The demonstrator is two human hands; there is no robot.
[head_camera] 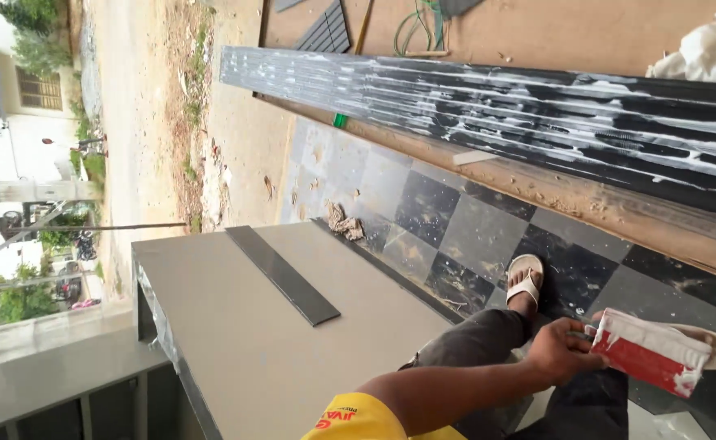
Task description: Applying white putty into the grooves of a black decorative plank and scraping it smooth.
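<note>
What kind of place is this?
Probably an outdoor carpentry spot beside a dirt road. A long black board smeared with white glue lies on a wooden sheet, and a hand holds a red-and-white glue pouch.

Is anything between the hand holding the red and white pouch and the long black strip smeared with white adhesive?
Nothing visible blocks it. The hand grips the red and white pouch; between it and the glue-streaked black strip lie only checkered floor and the person's sandalled foot.

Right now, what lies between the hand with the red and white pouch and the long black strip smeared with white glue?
In the head view, checkered floor tiles and a sandalled foot lie between the hand holding the pouch and the strip.
</note>
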